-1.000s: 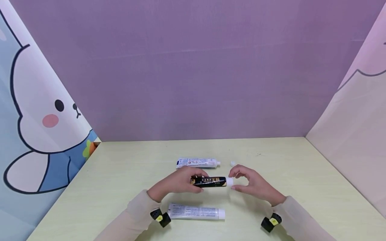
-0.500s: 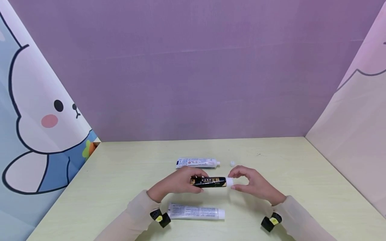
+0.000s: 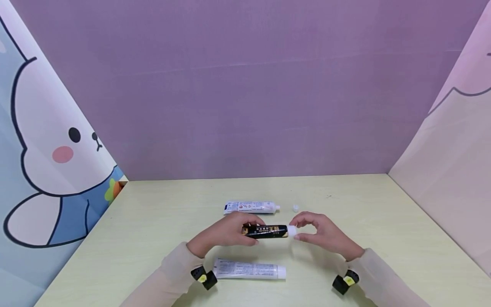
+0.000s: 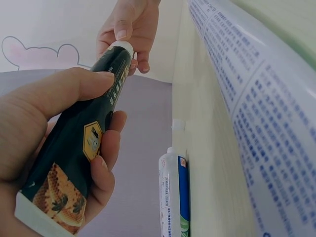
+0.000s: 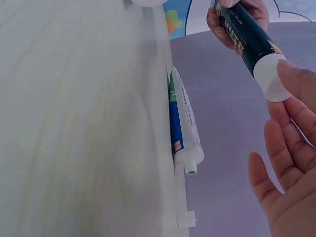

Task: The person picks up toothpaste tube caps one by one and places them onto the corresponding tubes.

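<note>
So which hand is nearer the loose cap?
Right: the right hand is just this side of the loose cap; the left hand, holding the black tube, is farther off, leftward.

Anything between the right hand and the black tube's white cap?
Nothing visible. The right hand has thumb and fingertip on the white cap; the left hand grips the black tube farther back, clear of the cap. The small loose cap lies off beyond the hands, not between.

In the head view, the left hand point(image 3: 235, 229) hides the tail of the black tube point(image 3: 267, 231); print on the near white tube point(image 3: 247, 270) is too small to read. The right wrist view crops the right hand point(image 5: 298, 173).
</note>
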